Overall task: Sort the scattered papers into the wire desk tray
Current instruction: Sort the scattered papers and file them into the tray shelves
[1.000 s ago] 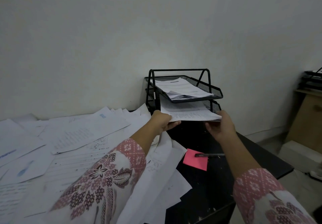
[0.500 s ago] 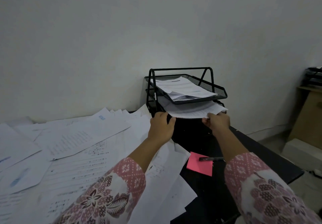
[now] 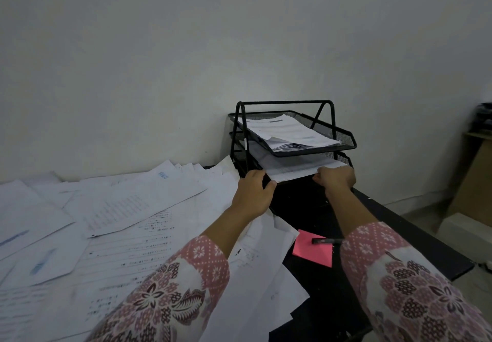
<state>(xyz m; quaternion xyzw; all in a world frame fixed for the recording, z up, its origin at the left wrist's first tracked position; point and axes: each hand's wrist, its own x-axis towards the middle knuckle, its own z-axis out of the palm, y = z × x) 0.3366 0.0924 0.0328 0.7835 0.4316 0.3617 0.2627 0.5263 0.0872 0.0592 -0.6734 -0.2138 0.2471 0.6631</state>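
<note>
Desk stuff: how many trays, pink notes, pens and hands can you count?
Trays: 2, one above the other in the black rack
Pink notes: 1
Pens: 1
Hands: 2, left and right
Total: 6

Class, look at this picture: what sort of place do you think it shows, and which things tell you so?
Probably an office or study desk: a black wire desk tray holding papers, loose printed sheets strewn over the dark table, and a pink sticky note with a pen.

Pink sticky note (image 3: 313, 248) on black desk (image 3: 394, 224), black pen (image 3: 327, 240) lying across its top edge.
</note>
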